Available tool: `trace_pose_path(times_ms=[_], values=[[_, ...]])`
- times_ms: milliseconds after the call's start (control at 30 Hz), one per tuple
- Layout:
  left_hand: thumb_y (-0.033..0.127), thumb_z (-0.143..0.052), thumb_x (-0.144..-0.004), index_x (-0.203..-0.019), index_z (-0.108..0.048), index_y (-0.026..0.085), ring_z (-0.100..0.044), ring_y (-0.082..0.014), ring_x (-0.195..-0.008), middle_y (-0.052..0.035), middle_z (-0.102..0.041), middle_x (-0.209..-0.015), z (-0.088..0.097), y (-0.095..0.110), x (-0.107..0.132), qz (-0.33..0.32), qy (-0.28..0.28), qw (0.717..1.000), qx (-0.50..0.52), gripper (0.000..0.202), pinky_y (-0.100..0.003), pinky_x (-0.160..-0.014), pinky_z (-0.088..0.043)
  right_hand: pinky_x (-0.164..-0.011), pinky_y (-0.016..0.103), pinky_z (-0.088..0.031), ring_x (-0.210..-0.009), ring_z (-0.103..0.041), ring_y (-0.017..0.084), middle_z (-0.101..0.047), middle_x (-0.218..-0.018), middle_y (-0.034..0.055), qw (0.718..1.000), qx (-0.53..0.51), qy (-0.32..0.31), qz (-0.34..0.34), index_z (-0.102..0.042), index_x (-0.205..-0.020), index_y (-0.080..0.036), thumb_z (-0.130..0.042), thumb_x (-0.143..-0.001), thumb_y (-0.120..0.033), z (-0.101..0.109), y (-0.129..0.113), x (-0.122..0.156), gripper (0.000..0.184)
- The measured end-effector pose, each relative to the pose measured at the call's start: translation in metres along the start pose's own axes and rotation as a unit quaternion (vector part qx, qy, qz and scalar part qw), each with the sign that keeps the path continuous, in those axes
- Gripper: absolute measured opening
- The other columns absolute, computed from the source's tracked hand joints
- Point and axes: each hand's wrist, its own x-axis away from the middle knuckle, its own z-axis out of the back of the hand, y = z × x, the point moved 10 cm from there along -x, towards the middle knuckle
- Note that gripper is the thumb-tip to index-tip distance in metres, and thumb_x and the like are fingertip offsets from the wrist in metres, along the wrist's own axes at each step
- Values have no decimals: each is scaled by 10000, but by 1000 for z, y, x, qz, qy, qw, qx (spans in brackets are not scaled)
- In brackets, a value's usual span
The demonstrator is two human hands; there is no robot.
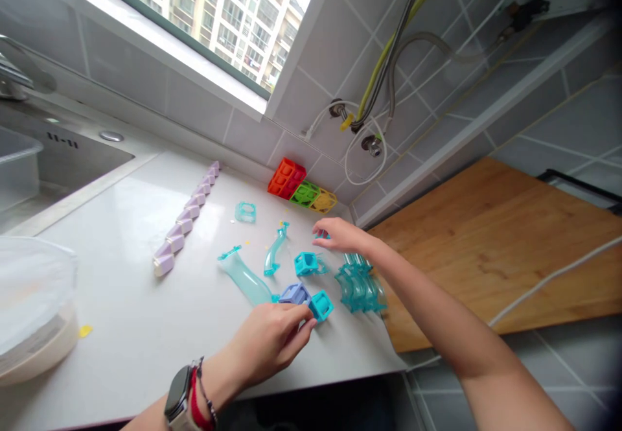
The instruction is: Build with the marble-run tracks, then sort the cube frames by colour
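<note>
Grey tiled wall (340, 35) at back, window (228, 13) in it, looking out on apartment blocks. White counter (116, 308) below, wooden board (510, 256) off its right end. Sink (72, 139) far left; clear lidded tub (36, 314) in front of it.

Left hand (265, 340), watch on wrist, palm down over the near counter. Fingertips at a periwinkle block (294, 293) and a teal cube (321, 306), which sit side by side; can't tell if either is pinched. Right hand (340, 233) farther back, thumb and index curled about a small teal piece (321, 237), mostly hidden; can't tell if clamped.

Lilac block chain (184, 223) runs diagonally, left of the rest. Stacked teal curved pieces (359, 285) near the right edge. Wide teal chute (245, 277) left of the periwinkle block, narrower curved chute (276, 251) behind. Red block (286, 178), green block (304, 194), yellow block (324, 201): row by the wall. Second teal cube (306, 264) between the hands. Clear teal frame (245, 212) near the chain. Yellow scrap (85, 331) beside the tub.
</note>
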Motion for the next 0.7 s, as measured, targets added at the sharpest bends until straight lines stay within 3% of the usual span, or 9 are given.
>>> trace_pose_path(times_ms=[133,233,367,533,700], values=[[271,-484,-1058,-972,-675,214,-597,-155,-588,3,-665,-705,-2,-1,0,0,-1,1000,2,217,-263,-600,-426,-1010,365,-503,-1192,-674,299,-727,-1275,120,997,-21,-7,74,-682,-1324,-204,-844,-850,-364,-25,-39,28,526],[272,-489,-1057,-951,-671,210,-600,-157,-588,0,-666,-700,-6,-1,0,0,-9,1000,-8,219,-264,-597,-423,-1034,410,-502,-1223,-656,328,-724,-1277,136,997,-19,4,69,-667,-1348,-205,-856,-835,-320,-41,-38,34,559],[272,-491,-1059,-931,-664,207,-619,-164,-602,-5,-679,-709,-9,0,-1,-5,-15,1000,-19,225,-271,-597,-427,-1012,415,-525,-1140,-690,304,-747,-1194,141,994,-76,32,68,-704,-1258,-162,-832,-832,-271,-42,-27,34,459],[261,-490,-1062,-932,-666,211,-639,-165,-610,-9,-687,-718,-4,1,-2,-12,-1,1000,-28,224,-275,-591,-426,-928,375,-586,-1061,-728,247,-751,-1192,104,965,-251,64,28,-696,-1243,-179,-817,-785,-251,-24,8,35,479],[254,-487,-1068,-919,-665,212,-647,-165,-610,-9,-679,-709,-3,3,-1,-20,-1,999,-39,236,-275,-587,-435,-914,372,-613,-1048,-745,241,-768,-1191,111,935,-319,145,-60,-689,-1251,-180,-807,-783,-279,-7,74,39,493]])
